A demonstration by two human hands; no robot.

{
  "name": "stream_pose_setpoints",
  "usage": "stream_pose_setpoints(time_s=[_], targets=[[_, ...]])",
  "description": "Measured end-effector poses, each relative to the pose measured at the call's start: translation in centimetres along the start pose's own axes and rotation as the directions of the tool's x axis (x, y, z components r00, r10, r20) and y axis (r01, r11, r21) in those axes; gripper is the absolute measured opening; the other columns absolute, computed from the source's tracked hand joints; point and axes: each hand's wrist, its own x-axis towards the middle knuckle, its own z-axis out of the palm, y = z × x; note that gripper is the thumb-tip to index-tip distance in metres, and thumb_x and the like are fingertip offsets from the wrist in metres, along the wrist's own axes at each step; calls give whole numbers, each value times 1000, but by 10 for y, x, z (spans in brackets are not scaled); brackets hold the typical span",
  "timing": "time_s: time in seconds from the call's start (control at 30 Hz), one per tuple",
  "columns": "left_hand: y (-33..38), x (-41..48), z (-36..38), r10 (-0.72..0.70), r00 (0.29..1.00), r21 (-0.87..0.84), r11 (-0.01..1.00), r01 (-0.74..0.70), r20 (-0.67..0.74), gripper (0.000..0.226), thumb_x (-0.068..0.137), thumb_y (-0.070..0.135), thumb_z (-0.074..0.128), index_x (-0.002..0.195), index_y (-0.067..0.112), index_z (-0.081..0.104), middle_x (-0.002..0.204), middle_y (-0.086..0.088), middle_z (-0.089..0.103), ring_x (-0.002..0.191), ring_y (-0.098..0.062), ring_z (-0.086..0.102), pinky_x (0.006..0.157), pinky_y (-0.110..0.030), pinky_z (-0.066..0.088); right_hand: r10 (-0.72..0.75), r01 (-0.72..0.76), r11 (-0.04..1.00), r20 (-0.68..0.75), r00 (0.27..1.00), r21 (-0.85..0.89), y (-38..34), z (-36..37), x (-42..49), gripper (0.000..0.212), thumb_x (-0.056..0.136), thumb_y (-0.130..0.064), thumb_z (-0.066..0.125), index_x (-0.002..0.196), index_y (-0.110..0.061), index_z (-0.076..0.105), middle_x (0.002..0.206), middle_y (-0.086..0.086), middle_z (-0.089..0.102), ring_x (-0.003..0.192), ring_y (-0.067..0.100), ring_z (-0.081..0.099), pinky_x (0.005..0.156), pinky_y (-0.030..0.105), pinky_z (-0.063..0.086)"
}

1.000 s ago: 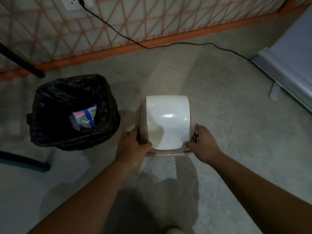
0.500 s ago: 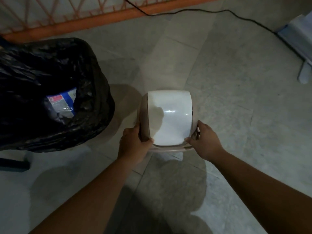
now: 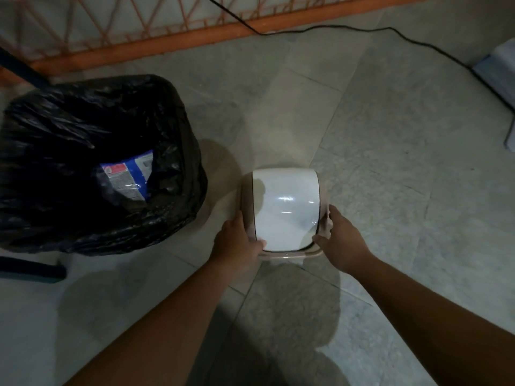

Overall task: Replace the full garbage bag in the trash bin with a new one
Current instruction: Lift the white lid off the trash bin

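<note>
Black garbage bag [image 3: 83, 135] looks thin, floppy, so grab its rim; left hand [image 3: 239, 246], right hand [image 3: 342, 243] fingers [image 3: 257, 243] curled round the lid [image 3: 284, 207].

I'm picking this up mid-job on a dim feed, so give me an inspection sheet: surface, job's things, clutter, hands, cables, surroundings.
Surface: grey tiled floor, dimly lit, with the person's shadow on it.
Job's things: black garbage bag with its top open, a blue and white packet inside; the bin under it is hidden. White swing lid is off the bin, low at the floor to the bag's right; contact cannot be told. No new bag seen.
Clutter: nothing seen.
Hands: left hand grips the lid's left edge, right hand its right edge.
Cables: black cable trails across the floor from the wall towards the right.
Surroundings: orange lattice wall behind; white unit at right; dark bar at left.
</note>
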Motion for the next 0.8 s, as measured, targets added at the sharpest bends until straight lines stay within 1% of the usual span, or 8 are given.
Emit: stream_pose_setpoints(time_s=[0.13,0.2,0.23,0.33,0.43,0.53,0.67,0.8], targets=[[23,-26,-22,61,998,-8,998,-61,-7,87,83,38,63,151,22,11,149,-12,34,134,-32,37,110,-45,34,-74,73,997,-71,995,-22,-30,-23,-12,67,84,-20,68,142,-12,35,137,14,50,124,29,48,93,27,34],[38,-47,-41,134,991,-7,991,-135,-27,85,85,37,60,151,23,9,149,-9,34,134,-28,38,109,-35,33,-129,127,991,-88,988,-31,-54,-39,-22,65,86,-22,66,143,-12,35,140,14,48,127,29,47,99,30,35],[45,-58,-51,178,983,-6,984,-178,-37,80,87,36,59,150,24,12,149,-7,36,132,-25,41,106,-30,33,-155,152,988,-91,984,-38,-66,-47,-28,64,87,-23,64,143,-12,36,141,14,47,127,29,47,101,32,36],[63,-94,-86,271,961,-50,960,-274,-53,61,90,34,56,146,22,32,147,-4,41,130,-18,44,108,-32,37,-237,234,971,-93,967,-42,-110,-70,-44,56,90,-26,60,141,-13,41,138,13,50,124,29,50,102,34,37],[70,-125,-129,356,913,-107,918,-381,-202,36,92,27,56,127,22,56,125,1,60,100,-4,57,86,-12,46,-320,319,947,-77,944,-28,-153,-87,-58,50,92,-26,58,139,-14,45,135,12,53,123,27,52,100,30,37],[58,-140,-177,394,822,-2,901,-433,-412,22,93,24,54,112,23,65,105,7,64,83,5,57,75,-1,42,-400,400,916,-74,914,-12,-189,-93,-68,46,93,-27,57,136,-16,48,133,9,55,121,25,52,95,25,35],[11,-138,-226,205,704,16,964,-265,-680,21,93,22,54,112,20,62,108,-3,58,84,-9,55,77,-19,43,-478,477,878,-54,877,-34,-219,-80,-68,43,93,-28,56,134,-17,50,131,8,55,119,24,53,92,23,34],[-42,-128,-253,-19,708,-64,997,-37,-706,33,93,24,52,125,17,53,123,-11,50,110,-30,53,98,-42,45,-499,499,865,11,867,-55,-239,-62,-61,50,92,-26,57,139,-13,46,135,11,52,123,27,51,100,30,37]])
